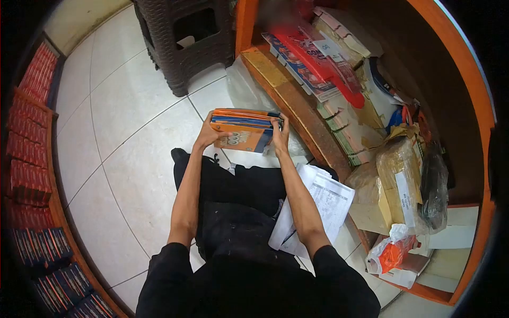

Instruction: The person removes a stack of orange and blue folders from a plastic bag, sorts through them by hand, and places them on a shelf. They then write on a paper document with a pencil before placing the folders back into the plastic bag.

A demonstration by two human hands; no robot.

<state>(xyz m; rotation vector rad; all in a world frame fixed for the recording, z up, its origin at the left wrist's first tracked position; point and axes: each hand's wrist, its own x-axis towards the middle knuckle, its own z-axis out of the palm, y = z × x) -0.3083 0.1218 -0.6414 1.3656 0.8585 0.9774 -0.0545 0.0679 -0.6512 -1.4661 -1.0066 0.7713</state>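
Observation:
Between my two hands is a stack of orange and blue booklets (241,137), held above the tiled floor with its layered edges facing up and its printed orange cover towards me. My left hand (208,132) grips the left end, fingers closed round it and the thumb on the cover. At the right end my right hand (281,135) is closed on the stack, with its fingers over the top corner. Printed paper sheets (323,204) lie by my right thigh, under my right forearm.
An orange-edged cabinet (313,124) on the right holds red packets, paper stacks and plastic-wrapped parcels (400,180). A dark plastic stool (183,47) stands ahead. Shelves of red and dark booklets (32,164) line the left. A clear plastic bag (246,87) lies beside the cabinet.

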